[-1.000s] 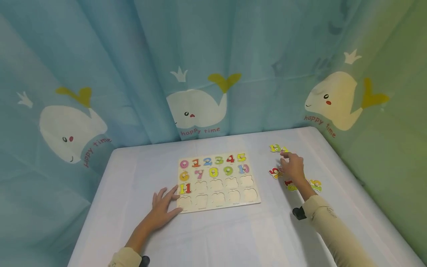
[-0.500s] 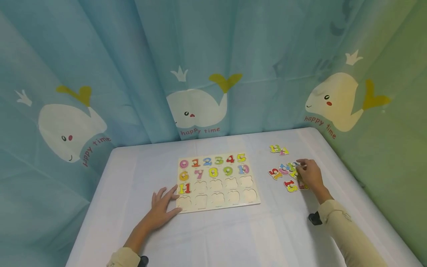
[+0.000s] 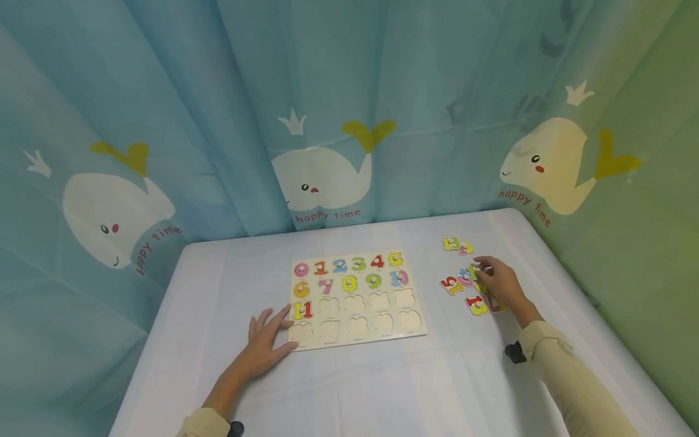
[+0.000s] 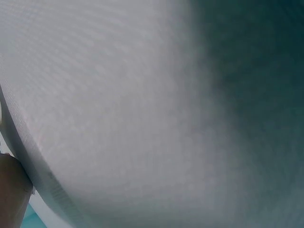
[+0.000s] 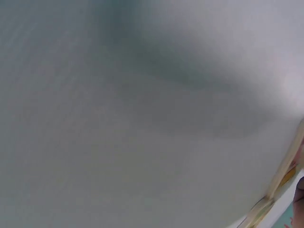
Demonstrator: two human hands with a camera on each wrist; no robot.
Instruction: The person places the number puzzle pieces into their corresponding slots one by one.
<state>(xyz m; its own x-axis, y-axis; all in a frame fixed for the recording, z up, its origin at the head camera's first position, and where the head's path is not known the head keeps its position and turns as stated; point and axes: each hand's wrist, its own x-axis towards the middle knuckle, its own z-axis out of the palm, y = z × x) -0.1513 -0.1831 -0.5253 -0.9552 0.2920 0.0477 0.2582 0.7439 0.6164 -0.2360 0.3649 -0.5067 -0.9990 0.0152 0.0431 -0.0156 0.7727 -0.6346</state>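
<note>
A wooden number puzzle board [image 3: 341, 340] lies on the table, with number pieces 0 to 11 in its upper rows and bare recesses below. My left hand [image 3: 264, 347] rests at its lower left corner, fingers spread and fingertips on the edge. To the right of the board, my right hand [image 3: 501, 284] is over a loose cluster of number pieces; thumb and fingers pinch a greenish number piece [image 3: 473, 272], partly hidden by the hand. Just below lies the 18 piece [image 3: 477, 305], and the 15 piece [image 3: 452, 285] is to the left. A fingertip [image 5: 298, 202] shows beside piece edges in the right wrist view.
Farther back, the 13 piece [image 3: 450, 243] touches a pink and yellow piece [image 3: 465, 247]. A white cloth covers the table [image 3: 371, 388]. Blue curtains [image 3: 437, 91] printed with whales hang behind and at the sides.
My right hand has moved from the back left of the loose pieces to their right side, then shifted slightly left over the cluster. The left hand has stayed at the board.
</note>
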